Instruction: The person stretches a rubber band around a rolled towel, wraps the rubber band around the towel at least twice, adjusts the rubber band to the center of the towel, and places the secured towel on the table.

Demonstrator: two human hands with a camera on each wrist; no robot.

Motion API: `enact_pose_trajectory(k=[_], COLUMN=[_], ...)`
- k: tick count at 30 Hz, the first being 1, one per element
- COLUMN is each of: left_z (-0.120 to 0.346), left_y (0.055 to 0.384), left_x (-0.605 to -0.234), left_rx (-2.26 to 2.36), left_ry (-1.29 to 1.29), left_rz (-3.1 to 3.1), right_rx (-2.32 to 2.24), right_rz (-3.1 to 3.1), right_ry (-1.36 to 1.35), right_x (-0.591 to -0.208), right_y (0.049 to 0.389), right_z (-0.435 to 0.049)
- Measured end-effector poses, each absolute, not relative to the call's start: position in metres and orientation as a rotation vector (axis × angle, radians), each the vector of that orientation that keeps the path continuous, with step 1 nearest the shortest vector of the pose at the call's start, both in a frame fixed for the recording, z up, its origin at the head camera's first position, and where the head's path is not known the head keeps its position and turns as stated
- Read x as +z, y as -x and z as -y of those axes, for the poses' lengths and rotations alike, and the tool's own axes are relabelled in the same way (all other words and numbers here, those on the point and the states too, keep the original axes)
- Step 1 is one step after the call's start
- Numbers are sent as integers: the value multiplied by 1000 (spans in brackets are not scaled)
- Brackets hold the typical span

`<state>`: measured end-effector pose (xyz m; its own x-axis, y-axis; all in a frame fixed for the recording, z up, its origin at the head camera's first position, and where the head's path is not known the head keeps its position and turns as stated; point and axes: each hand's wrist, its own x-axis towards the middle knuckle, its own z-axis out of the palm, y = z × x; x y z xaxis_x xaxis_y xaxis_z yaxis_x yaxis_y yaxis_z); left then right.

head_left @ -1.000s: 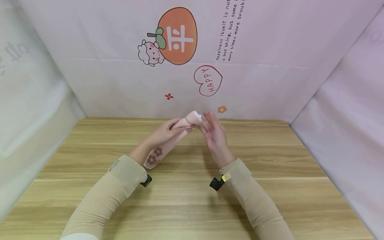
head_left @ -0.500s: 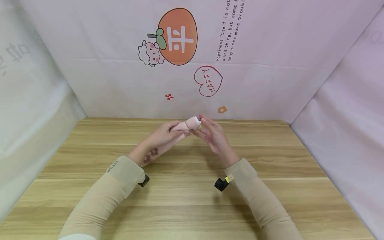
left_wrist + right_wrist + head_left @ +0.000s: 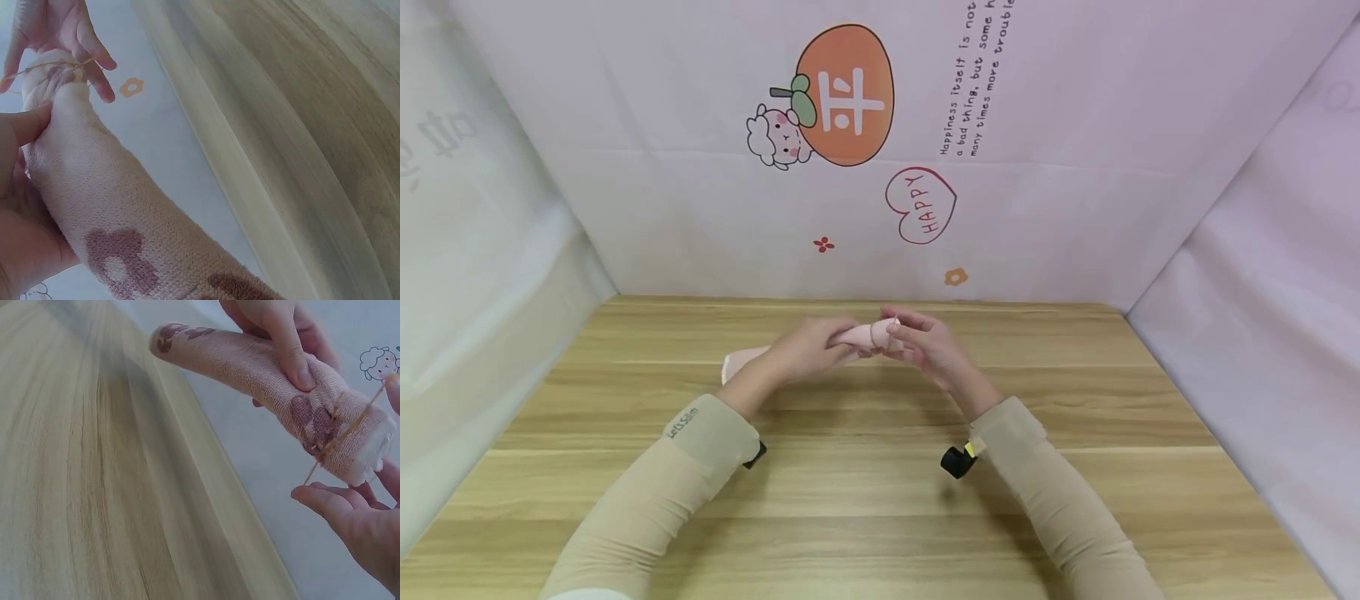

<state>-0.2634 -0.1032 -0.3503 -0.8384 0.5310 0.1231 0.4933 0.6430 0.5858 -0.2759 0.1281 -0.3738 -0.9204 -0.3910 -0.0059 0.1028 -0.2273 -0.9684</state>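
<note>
A pink terry towel with brown flower prints is rolled into a long tube, raised off the table. My left hand grips it near its right end, the thumb lying along the roll in the right wrist view. At that end my right hand has a thin tan rubber band stretched between its spread thumb and fingers. The band runs across the towel just short of its white-edged end, over a brown flower. In the left wrist view, the right fingertips stand apart around the towel end.
A wood-grain table lies under both arms. Behind it rises a white printed cloth, with more white cloth at both sides. Each wrist carries a small black camera.
My right hand has come over the towel's end, its fingers now around it. The towel has tipped flatter and dropped slightly, its far end swinging out to the left behind my left wrist.
</note>
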Motion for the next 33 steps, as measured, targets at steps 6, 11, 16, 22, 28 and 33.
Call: enact_pose_trajectory(k=[6,11,16,22,28,33], left_z=[99,96,95,97,98,99], left_y=[264,263,262,263,264,266], left_x=[-353,-353,-354,-356,-357,-359], left_rx=[879,846,851,963,1026,1078], left_ry=[-966,-1005,-989,-913,-923,-918], left_rz=[-2845,-2871,-2880,-2861,-2862,-2848], right_rx=[-2174,-2113,-2044,-2046,-2011,-1997], right_rz=[-1750,-1763,-1763,-1738,-1738,-1736], right_ry=[373,396,380,364,435,468], right_x=[-377,-380,-383,-378,-375,-375], right_y=[277,281,285,282,281,281], right_z=[-126,-126,-127,-126,-126,-128])
